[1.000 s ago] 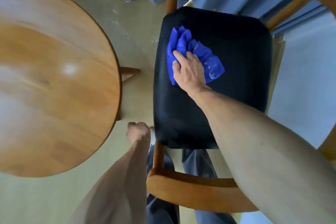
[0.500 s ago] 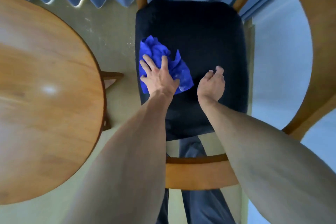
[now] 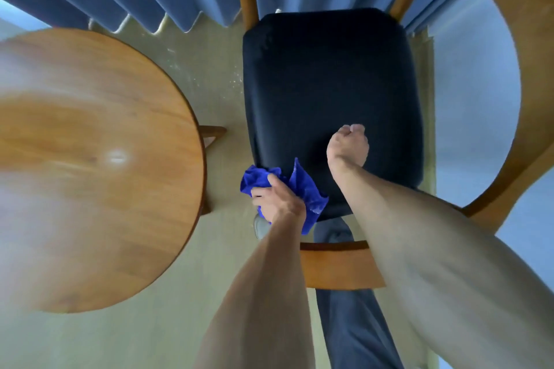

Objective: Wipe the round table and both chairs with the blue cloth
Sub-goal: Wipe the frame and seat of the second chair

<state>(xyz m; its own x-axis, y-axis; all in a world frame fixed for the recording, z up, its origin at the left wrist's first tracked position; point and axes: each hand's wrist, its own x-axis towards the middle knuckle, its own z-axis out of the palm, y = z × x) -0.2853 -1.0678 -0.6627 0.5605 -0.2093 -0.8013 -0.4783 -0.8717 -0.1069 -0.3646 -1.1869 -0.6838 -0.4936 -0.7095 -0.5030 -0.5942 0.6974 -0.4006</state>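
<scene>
no words or labels show anywhere. the left hand (image 3: 277, 204) grips the bunched blue cloth (image 3: 302, 189) at the near left corner of the black chair seat (image 3: 329, 84); half a second ago it was farther up the seat. the right hand (image 3: 347, 145), fingers curled and holding nothing, rests on the seat just right of the cloth. the round table (image 3: 90, 159) is left of both hands.

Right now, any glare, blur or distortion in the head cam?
Head view: glare spot on the round table, with its left side smeared; fisheye bends the chair frame; blue cloth and left hand fairly sharp; black seat dark, little detail.
</scene>
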